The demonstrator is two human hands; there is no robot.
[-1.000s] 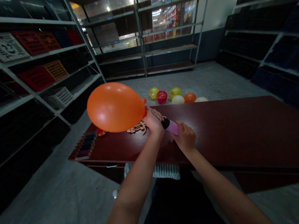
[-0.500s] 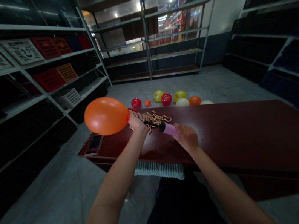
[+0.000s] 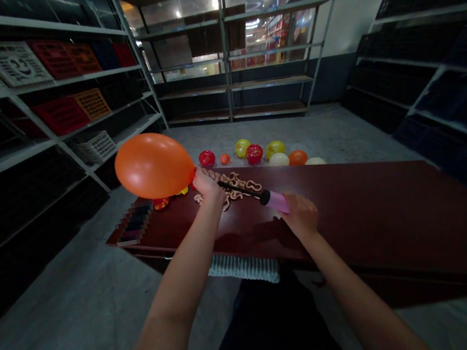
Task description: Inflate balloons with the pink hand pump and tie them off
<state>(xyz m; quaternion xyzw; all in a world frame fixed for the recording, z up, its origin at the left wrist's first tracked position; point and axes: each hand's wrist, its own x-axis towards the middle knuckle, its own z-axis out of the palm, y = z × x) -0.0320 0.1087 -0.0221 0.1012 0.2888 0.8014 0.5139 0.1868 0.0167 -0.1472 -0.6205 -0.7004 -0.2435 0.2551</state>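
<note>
An inflated orange balloon [image 3: 154, 165] points up and left from my left hand [image 3: 208, 183], which is closed around its neck. A balloon pump [image 3: 277, 203] stretches between my hands, its black rod showing and its nozzle end hidden in my left fingers. My right hand [image 3: 302, 213] grips the pump's pink barrel. Under the rod, tan uninflated long balloons [image 3: 241, 184] lie in a tangled heap on the dark red table [image 3: 354, 202]. Small red and yellow pieces [image 3: 161, 203] lie below the orange balloon, partly hidden.
A blurred phone-like object [image 3: 134, 222] lies at the table's left end. On the floor behind the table are several balloons [image 3: 254, 153], red, yellow, white and orange. A pale blue ribbed bundle [image 3: 244, 267] sits at the front edge. Shelves with crates [image 3: 57, 58] stand around.
My right hand has pulled back to the right with the pink barrel, so more black rod shows. The orange balloon sits slightly higher and further left as the view shifts.
</note>
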